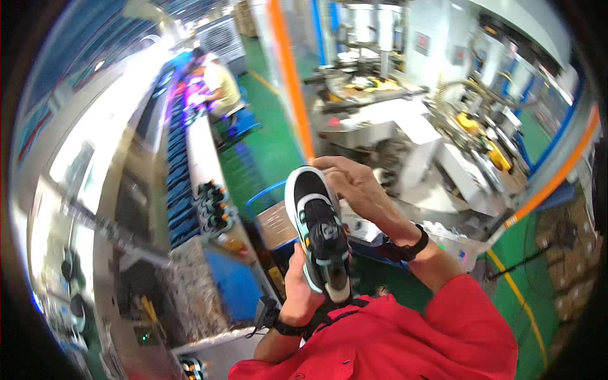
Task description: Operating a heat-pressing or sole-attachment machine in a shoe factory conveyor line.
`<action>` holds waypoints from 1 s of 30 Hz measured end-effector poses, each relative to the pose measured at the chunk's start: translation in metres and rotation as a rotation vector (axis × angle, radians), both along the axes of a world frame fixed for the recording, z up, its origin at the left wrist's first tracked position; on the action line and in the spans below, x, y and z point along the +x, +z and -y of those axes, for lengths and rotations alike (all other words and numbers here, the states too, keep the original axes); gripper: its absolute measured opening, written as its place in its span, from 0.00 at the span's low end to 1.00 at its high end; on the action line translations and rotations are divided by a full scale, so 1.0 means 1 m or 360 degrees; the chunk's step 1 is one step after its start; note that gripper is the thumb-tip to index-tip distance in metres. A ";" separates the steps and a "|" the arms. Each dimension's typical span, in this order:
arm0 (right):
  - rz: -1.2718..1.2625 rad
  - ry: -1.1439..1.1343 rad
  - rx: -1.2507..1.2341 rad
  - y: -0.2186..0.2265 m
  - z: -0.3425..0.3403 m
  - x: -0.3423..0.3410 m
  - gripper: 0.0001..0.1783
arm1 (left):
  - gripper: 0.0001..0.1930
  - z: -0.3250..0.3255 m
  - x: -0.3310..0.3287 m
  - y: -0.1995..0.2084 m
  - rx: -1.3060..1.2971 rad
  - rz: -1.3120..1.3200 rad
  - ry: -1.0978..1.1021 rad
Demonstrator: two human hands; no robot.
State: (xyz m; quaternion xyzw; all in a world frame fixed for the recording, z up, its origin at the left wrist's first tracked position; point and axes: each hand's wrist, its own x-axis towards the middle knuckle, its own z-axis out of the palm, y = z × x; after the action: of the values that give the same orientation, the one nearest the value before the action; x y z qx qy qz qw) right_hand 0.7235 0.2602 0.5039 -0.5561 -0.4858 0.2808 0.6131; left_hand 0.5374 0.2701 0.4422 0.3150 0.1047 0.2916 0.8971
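Note:
A black, white and mint-green sneaker (315, 221) is held up in front of my red shirt, its toe pointing away from me and its black laces facing up. My left hand (299, 285) grips it from the left side near the heel, the thumb lying along the sole edge. At the right of the toe, my right hand (354, 190) has its fingers bent and closed against the shoe's edge. Part of those fingertips is hidden, so any small thing between them does not show.
A conveyor line (178, 171) with rows of dark shoe parts runs away on the left. More sneakers (214, 206) stand on its ledge. A co-worker (221, 88) sits farther along. Machinery (405, 126) behind an orange-edged frame (290, 76) fills the right. A cardboard box (277, 226) lies beyond my hands.

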 end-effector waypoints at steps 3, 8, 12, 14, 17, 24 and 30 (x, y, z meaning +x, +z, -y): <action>-0.0439 0.0019 0.0295 -0.047 0.069 0.069 0.41 | 0.28 0.000 0.074 -0.015 0.0009 -0.0065 -0.0009; -0.0370 -0.0766 -0.0079 -0.085 0.154 0.135 0.39 | 0.25 0.047 0.220 -0.029 0.0771 -0.0578 0.0055; -0.0596 -0.1367 0.0115 -0.131 0.210 0.215 0.31 | 0.34 0.079 0.322 -0.054 0.1210 -0.0549 -0.0329; -0.0581 -0.1577 0.0234 -0.135 0.247 0.248 0.30 | 0.36 0.089 0.377 -0.065 0.1139 -0.0604 -0.0533; -0.0349 -0.1928 0.0079 -0.132 0.276 0.276 0.29 | 0.39 0.079 0.468 -0.080 0.1346 -0.0940 -0.0616; -0.0291 -0.2325 -0.0018 -0.108 0.306 0.293 0.27 | 0.44 0.036 0.655 -0.201 0.1787 -0.1329 -0.0066; 0.0037 -0.2490 -0.0451 -0.102 0.311 0.327 0.27 | 0.31 0.015 0.673 -0.204 0.1811 -0.1449 0.0095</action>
State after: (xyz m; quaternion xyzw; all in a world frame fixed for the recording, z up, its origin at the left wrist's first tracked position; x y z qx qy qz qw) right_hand 1.0505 -0.0508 0.4021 -0.8115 0.0798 -0.1780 0.5508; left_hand 1.2101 0.2548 0.2385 0.8196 0.3082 0.1654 0.4537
